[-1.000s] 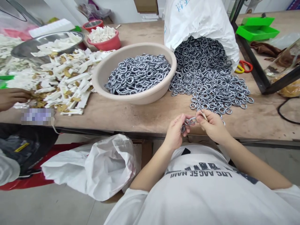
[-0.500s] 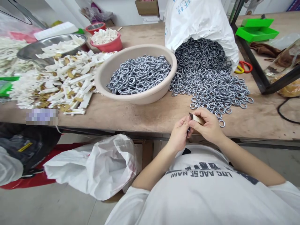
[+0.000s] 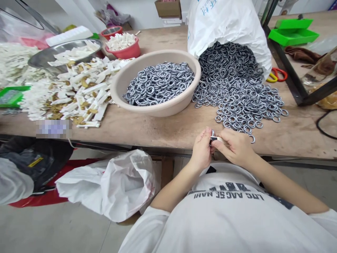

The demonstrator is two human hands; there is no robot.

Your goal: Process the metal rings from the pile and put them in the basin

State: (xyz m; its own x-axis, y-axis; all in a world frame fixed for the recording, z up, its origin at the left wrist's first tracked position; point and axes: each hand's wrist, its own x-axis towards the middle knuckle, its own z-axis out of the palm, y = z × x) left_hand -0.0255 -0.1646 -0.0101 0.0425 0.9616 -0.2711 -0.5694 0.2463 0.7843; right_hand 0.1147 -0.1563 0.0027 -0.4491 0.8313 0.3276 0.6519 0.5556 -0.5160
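My left hand is closed around a grey ring, whose upper edge sticks out above the fingertips. A small knife with a short dark blade and a pale handle is gripped in my right hand. The blade lies against the ring or right beside it; fingers hide the exact contact. Both hands are together at the table's front edge. Just beyond them spreads a pile of loose grey rings, spilling from a white sack. To the left, a beige basin holds many more rings.
White and brown strip-like pieces are heaped at the left, near a metal bowl and a red bowl. Scissors lie by a dark metal frame. Below the table stands an open white sack.
The knife has turned from pointing up and away to lying across toward my left hand. The ring now shows above my left fingertips. The whole view has shifted slightly.
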